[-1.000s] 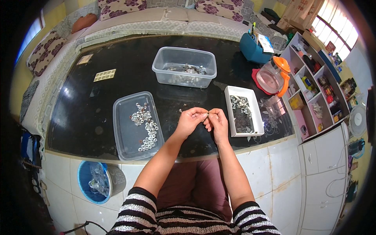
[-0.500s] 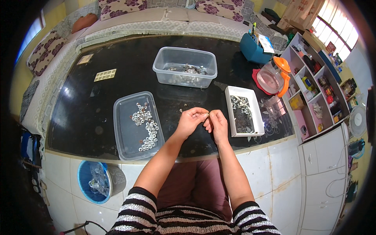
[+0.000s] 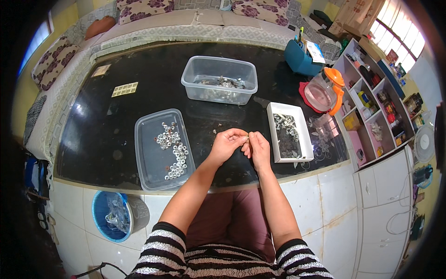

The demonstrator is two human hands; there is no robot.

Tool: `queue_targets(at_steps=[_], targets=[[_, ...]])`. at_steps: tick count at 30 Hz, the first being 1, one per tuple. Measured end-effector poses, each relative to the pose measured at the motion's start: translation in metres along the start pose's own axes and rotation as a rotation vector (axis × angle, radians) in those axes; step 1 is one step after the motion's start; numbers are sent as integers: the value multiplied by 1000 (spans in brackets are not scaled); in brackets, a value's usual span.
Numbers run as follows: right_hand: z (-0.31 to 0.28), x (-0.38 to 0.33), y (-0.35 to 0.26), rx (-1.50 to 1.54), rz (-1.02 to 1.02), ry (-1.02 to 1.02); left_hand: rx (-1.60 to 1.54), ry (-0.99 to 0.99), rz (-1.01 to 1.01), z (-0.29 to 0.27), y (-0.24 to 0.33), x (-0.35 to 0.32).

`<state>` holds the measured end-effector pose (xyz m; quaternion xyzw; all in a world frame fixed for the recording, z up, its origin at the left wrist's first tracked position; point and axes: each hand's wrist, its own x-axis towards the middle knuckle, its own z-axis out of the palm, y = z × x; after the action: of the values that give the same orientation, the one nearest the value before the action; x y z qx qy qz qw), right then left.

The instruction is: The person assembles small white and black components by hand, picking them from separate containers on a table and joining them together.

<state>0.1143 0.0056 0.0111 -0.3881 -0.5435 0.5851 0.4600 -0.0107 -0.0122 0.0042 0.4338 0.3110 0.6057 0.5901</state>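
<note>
My left hand (image 3: 227, 145) and my right hand (image 3: 258, 148) meet fingertip to fingertip above the near part of the black table (image 3: 111, 153). Both are closed in a pinch, and whatever lies between the fingertips is too small and covered to name. Left of them a shallow clear plastic lid (image 3: 152, 160) holds many small white ring-shaped pieces (image 3: 179, 160). Close to my right hand stands a white open box (image 3: 305, 139) with small dark and pale pieces (image 3: 286, 125) in it. Beyond my hands is a clear plastic tub (image 3: 218, 96) with small metallic-looking parts (image 3: 227, 83) on its bottom.
A glass jug (image 3: 320, 93) with an orange lid sits on a red cloth at the right, near a teal holder (image 3: 299, 58). A pale card of squares (image 3: 124, 89) lies far left. Below the table's front edge stands a blue-rimmed bin (image 3: 100, 218). Shelves (image 3: 376, 102) line the right.
My hands stay together in nearly the same place; the right fingers have shifted very slightly. Nothing else has visibly moved.
</note>
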Motion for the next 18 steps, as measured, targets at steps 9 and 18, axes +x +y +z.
queue_targets(at_steps=[9, 18], targets=[[2, 0, -1, 8, -3, 1, 8, 6, 25, -4, -6, 1], [5, 0, -2, 2, -22, 14, 21, -8, 23, -5, -9, 2]])
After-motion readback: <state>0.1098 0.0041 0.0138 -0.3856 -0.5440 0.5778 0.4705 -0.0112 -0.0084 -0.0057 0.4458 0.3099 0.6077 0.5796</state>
